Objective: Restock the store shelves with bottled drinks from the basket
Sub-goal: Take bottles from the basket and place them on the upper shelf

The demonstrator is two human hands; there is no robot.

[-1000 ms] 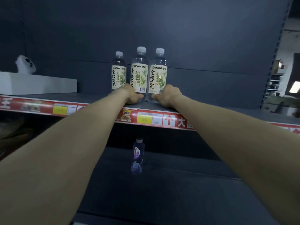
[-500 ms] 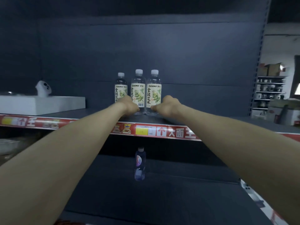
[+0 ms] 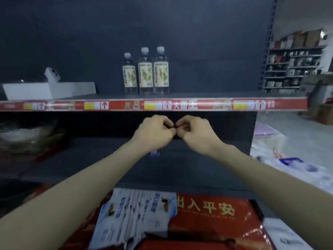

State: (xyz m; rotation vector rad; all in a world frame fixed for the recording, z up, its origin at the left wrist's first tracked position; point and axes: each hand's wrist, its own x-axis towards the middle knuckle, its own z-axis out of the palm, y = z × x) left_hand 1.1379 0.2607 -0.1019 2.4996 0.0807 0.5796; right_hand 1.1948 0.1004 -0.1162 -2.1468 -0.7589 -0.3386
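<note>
Three clear bottles with cream leaf labels and white caps (image 3: 145, 71) stand side by side on the upper shelf (image 3: 198, 96), near its front edge. Below that shelf, my left hand (image 3: 155, 132) and my right hand (image 3: 195, 132) hang in the air with curled fingers, fingertips almost touching each other. Neither hand holds a bottle. A small bottle (image 3: 154, 153) on the lower shelf is mostly hidden behind my left wrist. No basket is in view.
A white box (image 3: 48, 90) with a small white device (image 3: 52, 75) on it sits at the upper shelf's left. A red price strip (image 3: 162, 105) runs along the shelf edge. Red mats (image 3: 212, 221) and white packets (image 3: 133, 213) lie below. Plastic bags (image 3: 292, 165) lie at right.
Both hands let go of the bottles on the upper shelf and dropped back below its edge, coming together. The view pulled back and tilted down, showing the goods underneath.
</note>
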